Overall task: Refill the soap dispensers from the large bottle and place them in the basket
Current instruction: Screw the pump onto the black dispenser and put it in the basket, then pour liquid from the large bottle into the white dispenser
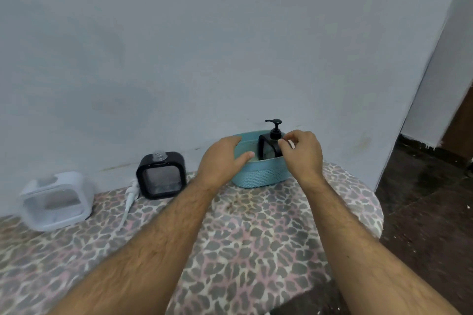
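- Head view: counter (256,250) under a leopard-print cover carries everything; soft cloth, so things set on it may rock a little.
- Basket (258,174), teal perforated plastic, sits at the back by the wall. Likely light and a bit flexible, so it would slide if pushed. Left hand (221,161) rests on its left rim with fingers nearly straight and the thumb over the edge: a bracing hold, not a closed grip.
- White dispenser (57,202), far left on the counter, no pump visible on it. Rigid square shell with a clear window; best held across the flat sides.
- Black dispenser (161,176), between the white one and the basket, neck open, pump off. Fill level is hard to read. If full it will be heavier and spill when tilted, so keep it upright.
- Black dispenser with pump (268,147) already stands in the basket, upright. Right hand (302,152) hovers at its shoulder, fingertips curled toward a pinch; actual contact cannot be told.
- White pump (130,195) lies loose on the counter beside the open black dispenser: light, rolls easily, so take it by the collar.
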Demonstrator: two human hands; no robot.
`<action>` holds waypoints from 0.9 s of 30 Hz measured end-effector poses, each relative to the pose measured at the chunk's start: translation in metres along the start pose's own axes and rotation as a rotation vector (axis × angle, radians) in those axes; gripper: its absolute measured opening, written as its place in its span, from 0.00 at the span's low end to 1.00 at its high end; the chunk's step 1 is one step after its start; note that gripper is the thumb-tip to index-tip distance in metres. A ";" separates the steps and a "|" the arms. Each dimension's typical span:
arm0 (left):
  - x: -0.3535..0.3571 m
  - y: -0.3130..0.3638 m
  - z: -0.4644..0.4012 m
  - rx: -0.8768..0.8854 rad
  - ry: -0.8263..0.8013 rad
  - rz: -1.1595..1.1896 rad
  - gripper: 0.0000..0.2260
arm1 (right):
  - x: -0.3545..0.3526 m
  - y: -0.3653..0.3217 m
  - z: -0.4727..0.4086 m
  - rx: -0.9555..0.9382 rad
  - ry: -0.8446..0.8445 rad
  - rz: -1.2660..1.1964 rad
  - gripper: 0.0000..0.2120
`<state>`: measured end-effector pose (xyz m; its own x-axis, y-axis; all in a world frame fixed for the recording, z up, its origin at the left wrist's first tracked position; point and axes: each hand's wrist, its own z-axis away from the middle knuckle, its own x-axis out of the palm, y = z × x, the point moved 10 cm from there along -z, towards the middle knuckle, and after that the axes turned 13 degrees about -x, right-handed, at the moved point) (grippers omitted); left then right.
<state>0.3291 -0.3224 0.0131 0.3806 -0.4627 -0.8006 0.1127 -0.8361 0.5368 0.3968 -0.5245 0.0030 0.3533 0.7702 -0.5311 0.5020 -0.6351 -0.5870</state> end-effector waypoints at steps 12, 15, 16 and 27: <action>-0.069 -0.113 0.157 -0.183 -0.018 -0.155 0.33 | 0.043 -0.130 0.131 -0.218 -0.431 -0.010 0.30; -0.091 -0.129 0.195 -0.196 0.010 -0.161 0.33 | 0.052 -0.164 0.169 -0.268 -0.503 -0.021 0.31; -0.098 -0.136 0.208 -0.207 0.017 -0.161 0.32 | 0.056 -0.176 0.182 -0.280 -0.527 -0.025 0.31; -0.157 -0.227 0.308 -0.382 0.036 -0.181 0.33 | 0.102 -0.270 0.286 -0.418 -0.717 -0.074 0.30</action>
<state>-0.0386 -0.1505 -0.0653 0.3548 -0.3018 -0.8849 0.5101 -0.7307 0.4537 0.0717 -0.2916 -0.0676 -0.2091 0.4949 -0.8434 0.8059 -0.4013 -0.4352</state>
